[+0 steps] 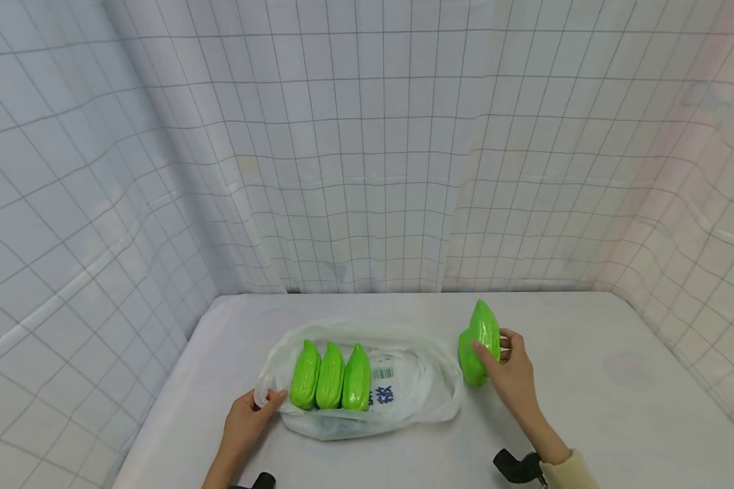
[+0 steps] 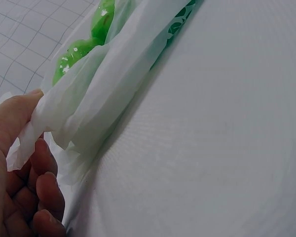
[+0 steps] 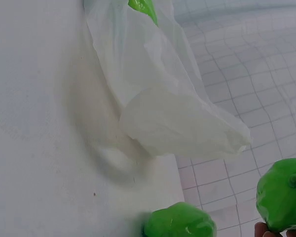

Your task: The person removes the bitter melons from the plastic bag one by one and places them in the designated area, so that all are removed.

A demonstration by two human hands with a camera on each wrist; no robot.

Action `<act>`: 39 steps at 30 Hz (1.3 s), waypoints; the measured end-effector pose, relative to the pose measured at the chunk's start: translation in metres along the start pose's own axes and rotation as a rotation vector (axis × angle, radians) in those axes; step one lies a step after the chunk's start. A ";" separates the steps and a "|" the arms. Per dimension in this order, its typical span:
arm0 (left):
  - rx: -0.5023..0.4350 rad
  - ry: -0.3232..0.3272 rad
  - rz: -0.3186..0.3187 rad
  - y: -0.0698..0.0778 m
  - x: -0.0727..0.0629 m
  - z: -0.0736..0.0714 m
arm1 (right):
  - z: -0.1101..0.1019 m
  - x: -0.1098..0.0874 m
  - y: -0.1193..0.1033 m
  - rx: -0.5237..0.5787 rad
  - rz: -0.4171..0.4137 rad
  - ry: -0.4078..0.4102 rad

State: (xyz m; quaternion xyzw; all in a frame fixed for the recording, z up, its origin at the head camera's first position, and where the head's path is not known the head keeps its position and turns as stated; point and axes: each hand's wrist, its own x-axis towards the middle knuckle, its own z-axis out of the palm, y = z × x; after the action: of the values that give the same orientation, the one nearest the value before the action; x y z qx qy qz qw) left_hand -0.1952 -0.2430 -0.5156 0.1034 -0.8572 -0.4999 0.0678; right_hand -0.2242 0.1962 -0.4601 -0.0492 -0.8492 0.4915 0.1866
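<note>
A white translucent plastic bag (image 1: 428,401) lies with its mouth spread wide. Three shiny green gourd-like fruits (image 1: 331,377), ridged and pointed at one end, lie side by side in its left part. My left hand (image 1: 248,422) pinches the bag's left edge between thumb and fingers; the left wrist view shows the bunched plastic (image 2: 54,111) there. To the right of the bag, my right hand (image 1: 512,370) grips another green gourd (image 1: 486,327), pointed end up. One more green gourd (image 1: 468,360) sits on the table just behind it, partly covered by the held one.
Dark print and a barcode (image 1: 383,373) show inside the bag, right of the fruits. A white cloth covers the table (image 1: 587,380). White curtains with a grid pattern (image 1: 367,170) hang behind the table and along both sides.
</note>
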 end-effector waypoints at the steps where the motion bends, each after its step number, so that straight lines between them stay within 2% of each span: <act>1: -0.001 0.002 0.000 0.000 0.000 0.000 | -0.001 0.001 0.001 0.001 -0.002 0.006; 14: -0.006 0.005 0.007 0.000 0.000 0.000 | -0.005 0.010 0.023 -0.004 0.016 0.047; 25: -0.012 0.005 0.019 0.001 -0.001 0.000 | -0.006 0.015 0.031 -0.028 0.043 0.048; 39: -0.030 0.015 0.021 -0.001 -0.002 0.002 | -0.007 0.016 0.039 -0.050 0.028 0.043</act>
State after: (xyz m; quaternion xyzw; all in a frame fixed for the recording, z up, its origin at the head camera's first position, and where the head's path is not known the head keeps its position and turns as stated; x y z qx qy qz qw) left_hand -0.1936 -0.2416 -0.5172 0.0973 -0.8500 -0.5114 0.0810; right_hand -0.2406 0.2260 -0.4857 -0.0764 -0.8562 0.4716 0.1966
